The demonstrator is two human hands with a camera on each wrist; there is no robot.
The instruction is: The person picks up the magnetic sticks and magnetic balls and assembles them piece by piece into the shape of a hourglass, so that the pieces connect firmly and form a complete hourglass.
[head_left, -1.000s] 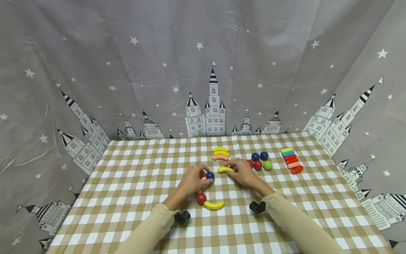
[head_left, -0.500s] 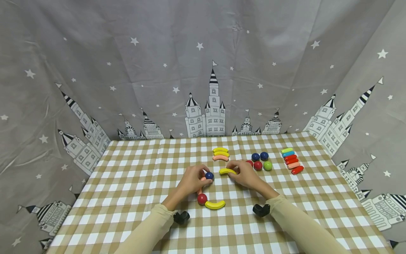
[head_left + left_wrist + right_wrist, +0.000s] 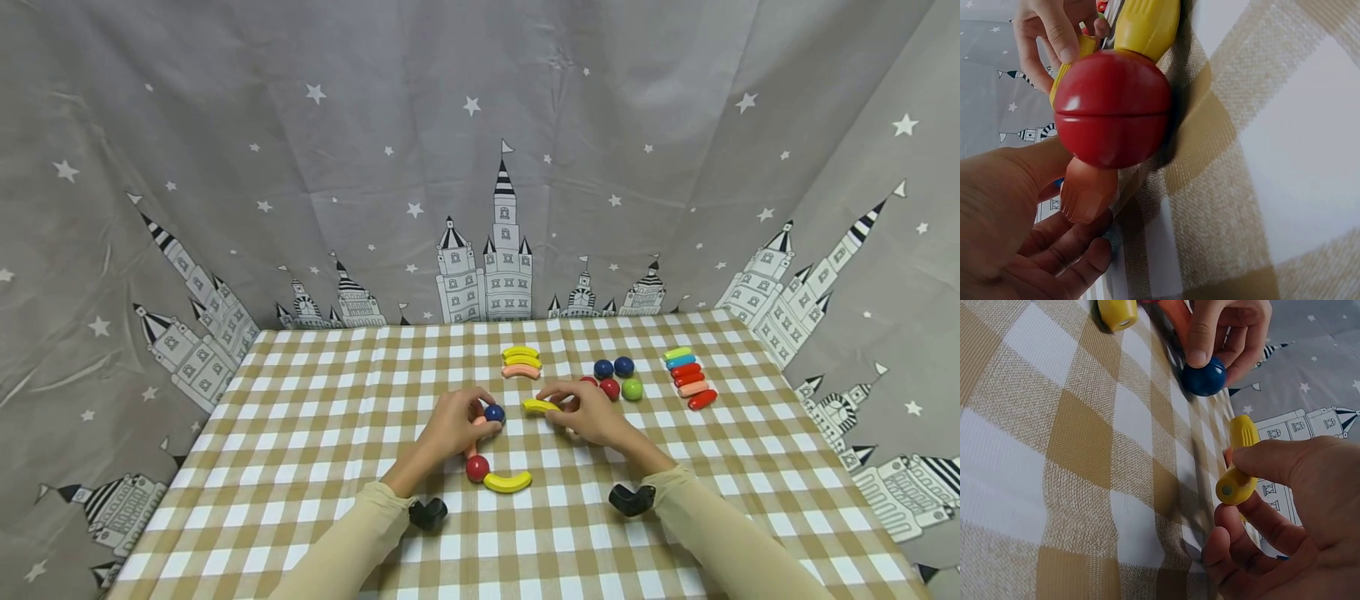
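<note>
My left hand (image 3: 452, 423) pinches a blue ball (image 3: 494, 413) between thumb and fingers. A peach rod (image 3: 1088, 190) runs from the blue ball, partly behind the hand, to a red ball (image 3: 477, 468). Joined to the red ball's other side is a yellow curved rod (image 3: 507, 482) on the checked cloth. Across a small gap from the blue ball, my right hand (image 3: 588, 414) holds another yellow curved rod (image 3: 1242, 459) between thumb and fingers. A round metal spot shows on its near end in the right wrist view.
Behind the hands lie two yellow curved rods (image 3: 521, 353) and a peach curved rod (image 3: 521, 372). Blue, red and green balls (image 3: 632, 389) are grouped right of my right hand. Farther right is a row of short coloured rods (image 3: 690, 379). A grey castle-print curtain (image 3: 360, 167) borders the table.
My right hand has shifted slightly right with the yellow curved rod, turning a little, so the gap to the blue ball is wider. My left hand has stayed almost still.
</note>
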